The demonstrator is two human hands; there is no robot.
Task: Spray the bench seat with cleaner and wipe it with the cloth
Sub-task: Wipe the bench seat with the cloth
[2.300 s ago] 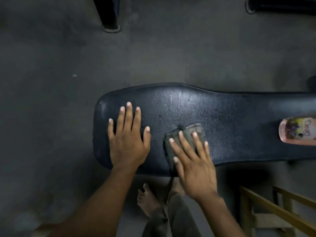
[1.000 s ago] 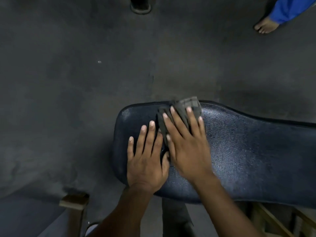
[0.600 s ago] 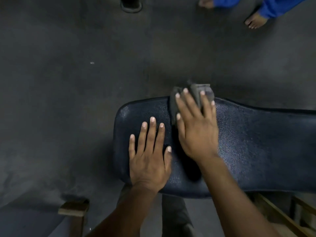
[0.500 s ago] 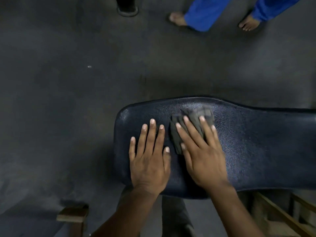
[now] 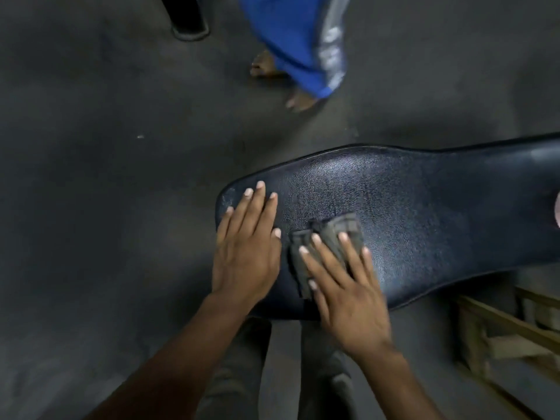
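The dark blue padded bench seat [image 5: 424, 207] runs from the frame's middle to the right edge, its rounded end at the left. My left hand [image 5: 247, 247] lies flat on that rounded end, fingers spread, holding nothing. My right hand [image 5: 342, 286] presses a folded grey cloth [image 5: 330, 234] flat on the seat near its front edge, just right of my left hand. A sliver of the pink cleaner bottle [image 5: 557, 212] shows at the right edge, on the seat.
Another person in blue trousers [image 5: 300, 40] stands barefoot on the grey floor just beyond the bench. A dark post foot [image 5: 189, 22] stands at the top left. A wooden frame [image 5: 509, 338] sits at the lower right under the bench. My own legs [image 5: 242, 374] are below.
My right hand has slid the cloth from the far edge of the seat back toward the front edge. The person in blue has walked closer. My left hand stayed planted.
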